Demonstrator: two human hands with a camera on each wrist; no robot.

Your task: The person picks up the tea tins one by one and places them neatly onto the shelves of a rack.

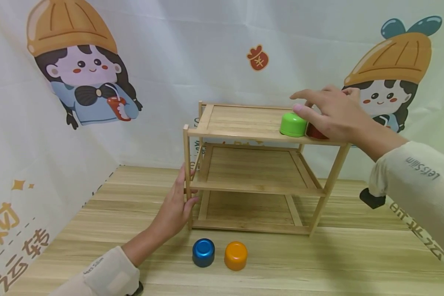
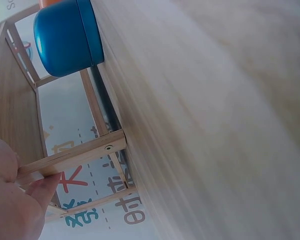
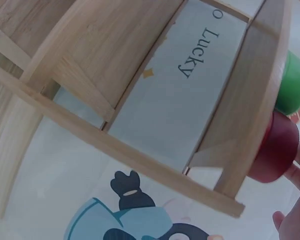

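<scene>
I am setting the upturned red plastic cup (image 1: 315, 132) on the top tier of the three-tier bamboo rack (image 1: 244, 123), touching the upturned green plastic cup (image 1: 293, 125); my right hand (image 1: 334, 113) rests over it, fingers loosely curved around it. My left hand (image 1: 175, 203) presses flat, fingers straight, on the rack's front left post. Next I judge I must lift the right hand clear without nudging either cup, then reach for the blue cup (image 1: 203, 252) or orange cup (image 1: 236, 255) on the wooden desk (image 1: 355, 259).

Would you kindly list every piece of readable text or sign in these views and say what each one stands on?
"Lucky": on the backdrop, seen through the shelf in the right wrist view.
"Let'sSlim" (roughly; small and inverted): on the right sleeve.
The same brand on the left sleeve: too small to read.
Yellow character: on the red pouch.
Chinese characters: on the backdrop's lower edges, cropped.
</scene>
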